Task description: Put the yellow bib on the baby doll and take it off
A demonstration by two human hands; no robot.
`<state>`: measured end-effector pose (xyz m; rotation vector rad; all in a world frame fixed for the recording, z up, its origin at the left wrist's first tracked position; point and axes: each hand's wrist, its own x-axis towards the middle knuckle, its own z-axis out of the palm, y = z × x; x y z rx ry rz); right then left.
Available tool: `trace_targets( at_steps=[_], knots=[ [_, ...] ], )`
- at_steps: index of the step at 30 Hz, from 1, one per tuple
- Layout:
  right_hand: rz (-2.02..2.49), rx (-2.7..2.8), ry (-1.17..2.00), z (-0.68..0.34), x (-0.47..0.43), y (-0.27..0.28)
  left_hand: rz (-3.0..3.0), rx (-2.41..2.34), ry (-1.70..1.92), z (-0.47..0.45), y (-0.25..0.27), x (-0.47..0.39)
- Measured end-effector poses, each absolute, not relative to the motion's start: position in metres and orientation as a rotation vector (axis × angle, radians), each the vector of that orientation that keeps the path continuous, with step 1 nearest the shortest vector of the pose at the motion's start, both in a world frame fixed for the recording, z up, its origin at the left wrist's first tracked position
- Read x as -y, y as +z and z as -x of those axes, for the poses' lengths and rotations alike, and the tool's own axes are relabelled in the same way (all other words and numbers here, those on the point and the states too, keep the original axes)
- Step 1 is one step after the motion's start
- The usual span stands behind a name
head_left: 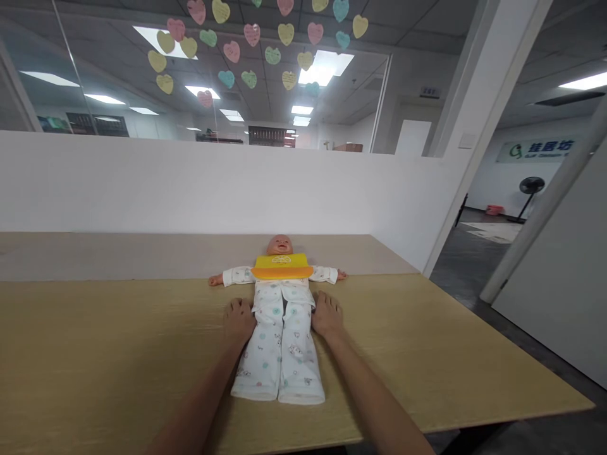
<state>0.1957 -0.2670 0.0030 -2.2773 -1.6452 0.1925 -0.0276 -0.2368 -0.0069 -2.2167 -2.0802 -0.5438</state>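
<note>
A baby doll (280,245) lies on its back on the table, head at the far end and arms stretched out sideways. It wears a white printed top (239,275) and white printed trousers (296,351), whose legs reach toward me; no feet show. Across its chest is a yellow bib (289,260) with an orange lower edge (281,273). My left hand (239,320) rests palm down on the table against the trousers' left side, fingers apart. Mirroring it on the other side, my right hand (327,315) lies with fingers apart, touching the trousers near the hip.
The wooden table (118,354) meets a grey strip (118,256) along a white wall (190,189). Above is a window with heart-shaped notes (252,35). To the right are the table's edge, an open door (559,284) and a standing fan (532,185) beyond.
</note>
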Motion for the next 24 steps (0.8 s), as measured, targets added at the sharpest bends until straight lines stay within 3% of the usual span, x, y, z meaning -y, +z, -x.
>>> trace_targets(
  at_steps=[24],
  knots=[
    [2.231, 1.635, 0.242, -0.198, 0.267, 0.003, 2.121, 2.203, -0.655, 0.032, 0.005, 0.248]
  ],
)
